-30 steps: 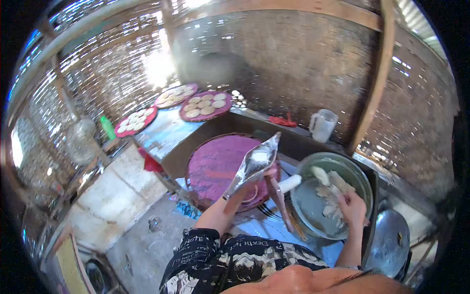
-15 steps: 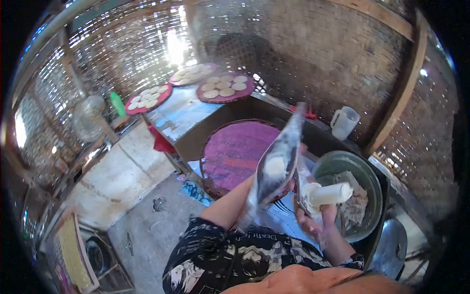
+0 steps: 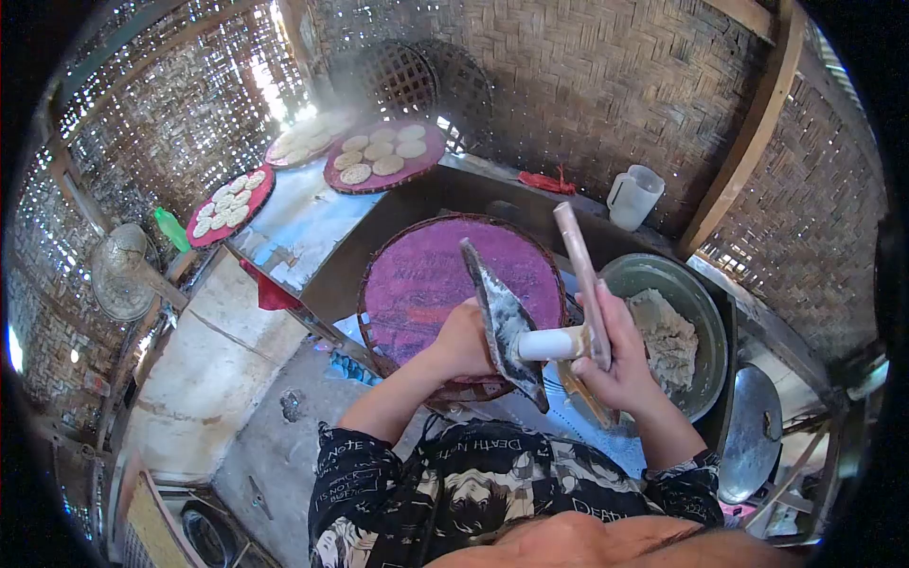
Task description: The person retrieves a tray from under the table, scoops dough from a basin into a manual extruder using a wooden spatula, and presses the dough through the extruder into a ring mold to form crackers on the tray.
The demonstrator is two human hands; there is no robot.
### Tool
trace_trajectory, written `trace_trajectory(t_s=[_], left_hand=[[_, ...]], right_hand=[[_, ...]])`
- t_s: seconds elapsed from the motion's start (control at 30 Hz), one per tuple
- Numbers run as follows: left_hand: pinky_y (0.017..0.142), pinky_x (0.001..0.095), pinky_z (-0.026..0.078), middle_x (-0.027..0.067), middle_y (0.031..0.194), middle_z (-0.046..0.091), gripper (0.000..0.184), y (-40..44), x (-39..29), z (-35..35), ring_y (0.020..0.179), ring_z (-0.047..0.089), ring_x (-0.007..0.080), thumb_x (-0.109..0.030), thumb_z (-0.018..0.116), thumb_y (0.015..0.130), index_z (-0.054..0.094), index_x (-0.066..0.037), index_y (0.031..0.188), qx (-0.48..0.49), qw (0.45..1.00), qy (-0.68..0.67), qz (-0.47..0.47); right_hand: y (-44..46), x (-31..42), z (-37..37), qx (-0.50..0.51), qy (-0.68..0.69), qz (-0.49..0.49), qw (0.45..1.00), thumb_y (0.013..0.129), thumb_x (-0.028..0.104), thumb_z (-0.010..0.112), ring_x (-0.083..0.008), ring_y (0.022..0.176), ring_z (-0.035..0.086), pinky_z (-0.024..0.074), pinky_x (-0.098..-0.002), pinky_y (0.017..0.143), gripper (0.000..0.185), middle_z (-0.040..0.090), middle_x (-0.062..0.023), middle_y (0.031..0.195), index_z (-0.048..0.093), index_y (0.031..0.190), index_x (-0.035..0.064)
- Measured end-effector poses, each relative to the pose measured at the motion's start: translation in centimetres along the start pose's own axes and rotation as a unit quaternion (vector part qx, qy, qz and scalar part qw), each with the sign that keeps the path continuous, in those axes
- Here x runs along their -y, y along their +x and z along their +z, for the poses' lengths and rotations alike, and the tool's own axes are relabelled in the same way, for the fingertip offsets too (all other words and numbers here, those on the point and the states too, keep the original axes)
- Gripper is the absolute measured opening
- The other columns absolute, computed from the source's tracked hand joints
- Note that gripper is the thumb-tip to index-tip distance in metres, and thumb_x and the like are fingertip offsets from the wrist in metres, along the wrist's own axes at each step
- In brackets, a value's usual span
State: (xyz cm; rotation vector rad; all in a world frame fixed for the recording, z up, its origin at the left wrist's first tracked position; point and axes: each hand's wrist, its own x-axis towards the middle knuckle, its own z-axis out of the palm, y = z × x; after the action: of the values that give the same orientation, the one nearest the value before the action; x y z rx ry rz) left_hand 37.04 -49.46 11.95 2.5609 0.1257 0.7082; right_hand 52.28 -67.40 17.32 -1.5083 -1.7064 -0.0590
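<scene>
My left hand [image 3: 461,339] grips the back of a diamond-shaped metal-faced plate [image 3: 505,317], smeared with pale dough. My right hand [image 3: 620,360] is wrapped round the wooden bar [image 3: 579,256] of a plunger with a white cylinder [image 3: 549,345]. The cylinder's end meets the plate's middle; I cannot tell how far it goes in. Below them lies a round tray lined with purple cloth [image 3: 417,275]. Beside my right hand stands a green basin [image 3: 715,327] with a mass of pale dough [image 3: 668,341].
Trays with flat round pieces stand at the back left, among them a purple tray [image 3: 341,180] and a red tray [image 3: 199,227]. A white jug [image 3: 632,199] and a red plastic bag [image 3: 547,181] rest along the back ledge. At the right leans a metal lid [image 3: 748,445].
The plate and the plunger, apart before, now meet at the white cylinder's end. The plate has turned edge-on, and my right hand has raised the wooden bar. The view has shifted too.
</scene>
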Motion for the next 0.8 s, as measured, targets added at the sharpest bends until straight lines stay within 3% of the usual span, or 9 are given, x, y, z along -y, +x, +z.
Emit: trace_trajectory(t_s=[0.3,0.33,0.47,0.5,0.57,0.6,0.67,0.7,0.8], left_hand=[[0.074,0.0393,0.046,0.0099,0.082,0.060,0.036,0.7,0.2,1.2,0.080,0.058,0.0294,-0.035,0.069,0.056,0.061,-0.009,0.081,-0.017,0.999,-0.048,0.016],[0.084,0.0367,0.044,0.0128,0.100,0.059,0.059,0.9,0.0,0.8,0.096,0.057,0.0299,-0.041,0.072,0.057,0.057,-0.010,0.105,0.064,0.990,-0.095,-0.081],[0.073,0.0376,0.047,0.0093,0.083,0.060,0.036,0.8,2.0,2.1,0.081,0.058,0.0299,-0.032,0.071,0.056,0.061,-0.011,0.083,-0.104,0.991,-0.080,0.021],[0.073,0.0377,0.047,0.0090,0.083,0.060,0.035,0.8,2.4,2.2,0.080,0.058,0.0300,-0.031,0.071,0.055,0.061,-0.011,0.082,-0.117,0.990,-0.083,0.006],[0.073,0.0379,0.047,0.0084,0.083,0.060,0.033,1.0,3.1,2.3,0.079,0.058,0.0302,-0.030,0.072,0.055,0.061,-0.012,0.081,-0.142,0.986,-0.086,-0.020],[0.079,0.0350,0.046,0.0109,0.090,0.061,0.041,0.9,3.4,2.0,0.086,0.059,0.0274,-0.024,0.072,0.056,0.061,-0.010,0.094,-0.097,0.992,-0.077,-0.028],[0.085,0.0338,0.043,0.0124,0.102,0.058,0.057,1.0,2.9,0.6,0.094,0.057,0.0253,-0.017,0.072,0.057,0.053,-0.010,0.110,-0.050,0.972,-0.224,-0.043],[0.088,0.0332,0.042,0.0132,0.108,0.057,0.065,1.2,2.7,-0.2,0.099,0.056,0.0242,-0.014,0.072,0.057,0.050,-0.010,0.118,-0.027,0.954,-0.296,-0.050],[0.103,0.0403,0.027,0.0133,0.142,0.023,0.095,3.4,4.4,-4.8,0.131,0.023,0.0283,0.001,0.066,0.057,0.019,-0.010,0.139,0.021,0.671,-0.740,0.047]], right_hand=[[0.0,2.2,2.9,0.035,-0.110,0.016,0.993,0.071,0.040,0.067,-0.0386,0.100,0.051,0.0496,-0.0416,0.072,0.072,0.038,-0.0218,0.120,0.037,0.130,0.0121],[0.0,2.2,3.2,0.035,-0.115,0.018,0.993,0.070,0.040,0.067,-0.0387,0.100,0.050,0.0494,-0.0418,0.072,0.073,0.038,-0.0220,0.120,0.036,0.130,0.0118],[1.9,1.1,2.8,0.085,-0.061,0.058,0.993,0.072,0.038,0.067,-0.0365,0.111,0.043,0.0394,-0.0422,0.090,0.080,0.032,-0.0209,0.128,0.028,0.135,0.0080],[2.1,0.5,2.8,0.073,0.089,0.110,0.987,0.072,0.039,0.066,-0.0342,0.113,0.042,0.0375,-0.0408,0.092,0.081,0.032,-0.0194,0.130,0.027,0.135,0.0064],[1.9,-1.1,3.3,0.039,0.376,0.205,0.903,0.073,0.042,0.065,-0.0296,0.117,0.039,0.0336,-0.0380,0.095,0.083,0.031,-0.0163,0.133,0.024,0.135,0.0031],[0.3,-3.3,1.2,0.241,0.392,0.391,0.797,0.071,0.054,0.062,-0.0246,0.118,0.037,0.0317,-0.0361,0.095,0.092,0.033,-0.0134,0.134,0.024,0.135,0.0000],[-1.8,-4.6,1.8,0.292,0.469,0.372,0.746,0.068,0.062,0.060,-0.0257,0.117,0.038,0.0327,-0.0372,0.094,0.098,0.035,-0.0146,0.132,0.024,0.135,0.0003],[-2.4,-4.8,2.0,0.317,0.506,0.362,0.716,0.066,0.067,0.058,-0.0262,0.117,0.039,0.0333,-0.0377,0.094,0.101,0.037,-0.0152,0.131,0.024,0.135,0.0005],[-1.6,-3.0,1.3,0.316,0.559,0.408,0.649,0.060,0.073,0.057,-0.0278,0.116,0.041,0.0344,-0.0410,0.093,0.109,0.037,-0.0163,0.131,0.024,0.136,0.0017]])
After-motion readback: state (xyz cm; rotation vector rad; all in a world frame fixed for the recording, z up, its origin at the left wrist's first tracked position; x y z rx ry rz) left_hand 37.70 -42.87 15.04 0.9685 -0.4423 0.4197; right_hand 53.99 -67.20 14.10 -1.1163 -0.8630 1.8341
